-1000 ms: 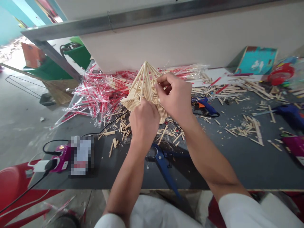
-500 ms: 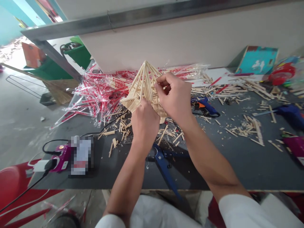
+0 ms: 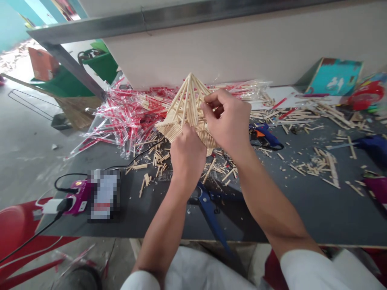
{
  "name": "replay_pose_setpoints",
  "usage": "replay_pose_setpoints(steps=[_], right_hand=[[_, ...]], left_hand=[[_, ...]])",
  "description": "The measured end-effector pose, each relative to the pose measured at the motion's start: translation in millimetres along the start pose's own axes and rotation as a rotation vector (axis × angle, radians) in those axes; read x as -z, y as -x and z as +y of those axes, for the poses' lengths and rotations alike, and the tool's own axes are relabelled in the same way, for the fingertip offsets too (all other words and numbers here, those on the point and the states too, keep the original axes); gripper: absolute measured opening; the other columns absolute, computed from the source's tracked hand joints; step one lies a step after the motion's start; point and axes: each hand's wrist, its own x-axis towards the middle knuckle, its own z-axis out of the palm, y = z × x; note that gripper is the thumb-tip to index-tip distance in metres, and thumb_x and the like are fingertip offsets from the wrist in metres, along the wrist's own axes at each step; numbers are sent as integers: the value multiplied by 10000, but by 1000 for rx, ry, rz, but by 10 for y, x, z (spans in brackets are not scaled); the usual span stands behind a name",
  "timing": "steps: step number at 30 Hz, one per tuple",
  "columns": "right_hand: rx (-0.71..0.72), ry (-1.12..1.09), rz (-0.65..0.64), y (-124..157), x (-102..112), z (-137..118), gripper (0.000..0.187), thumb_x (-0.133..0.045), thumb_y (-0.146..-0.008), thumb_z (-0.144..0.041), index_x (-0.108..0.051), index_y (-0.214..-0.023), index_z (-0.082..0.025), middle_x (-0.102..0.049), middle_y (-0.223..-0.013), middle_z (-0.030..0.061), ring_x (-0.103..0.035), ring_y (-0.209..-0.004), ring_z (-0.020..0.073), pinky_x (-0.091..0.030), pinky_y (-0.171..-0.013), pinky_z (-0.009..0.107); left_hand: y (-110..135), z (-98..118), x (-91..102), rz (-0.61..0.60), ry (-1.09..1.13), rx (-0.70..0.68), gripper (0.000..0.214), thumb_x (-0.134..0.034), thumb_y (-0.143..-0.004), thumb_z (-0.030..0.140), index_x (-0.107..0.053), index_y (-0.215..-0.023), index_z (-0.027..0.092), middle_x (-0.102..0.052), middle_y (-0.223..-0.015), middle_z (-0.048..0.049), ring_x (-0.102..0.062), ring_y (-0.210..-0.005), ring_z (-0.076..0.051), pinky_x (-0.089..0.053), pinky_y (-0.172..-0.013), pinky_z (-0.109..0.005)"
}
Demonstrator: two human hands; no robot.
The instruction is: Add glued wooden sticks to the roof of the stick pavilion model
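Well inside the table edge point(image 3: 332, 243), both hands point(image 3: 189, 157) point(image 3: 229, 121) touch a stick pyramid point(image 3: 189, 102).

White sleeves point(image 3: 305, 266), bare forearms point(image 3: 167, 229), ungloved fingers point(image 3: 214, 97)

Room lies over the near-right tabletop point(image 3: 341, 217) — stick frame point(image 3: 190, 100) and blue cutter point(image 3: 212, 215) obstruct the middle.

Your stick model point(image 3: 190, 110) points upward just above the centre of the frame, its pale sticks point(image 3: 181, 96) sloping from one peak point(image 3: 190, 75) to a ridged, flaring base point(image 3: 168, 128).
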Motion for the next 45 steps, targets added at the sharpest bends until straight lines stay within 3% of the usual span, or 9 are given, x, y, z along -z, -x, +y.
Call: replay_pose_setpoints(steps=[20,26,33,45], right_hand=[[0,13,-11,6,-1,14,81,-611,-966,-271,-675,-926,-242,-710,-816,5,-659,-679,148,-547,-735,317],[-7,26,-8,-1,4,-3,90,-613,-964,-275,-665,-897,-244,-706,-791,3,-645,-666,148,-547,-736,321],[21,21,4,5,-2,16,69,-627,-951,-234,-673,-901,-226,-705,-789,-3,-624,-637,129,-521,-684,304],[18,21,-7,3,11,6,74,-625,-950,-248,-665,-890,-228,-696,-779,-4,-631,-652,131,-533,-705,302]], left_hand=[[-34,15,-28,70,-29,-1,317,-358,-1036,228,-655,-992,126,-712,-731,-106,-669,-665,-186,-417,-606,-297],[-22,11,-24,41,-29,-14,338,-321,-1048,218,-644,-1010,123,-726,-756,-118,-682,-690,-193,-431,-610,-303],[-47,-27,4,-7,92,-4,304,-343,-1043,196,-642,-1008,156,-754,-799,-101,-706,-767,-200,-453,-689,-324],[-12,-120,-7,16,211,-83,253,-382,-1031,201,-571,-862,202,-738,-743,-72,-646,-627,-159,-419,-665,-314]])
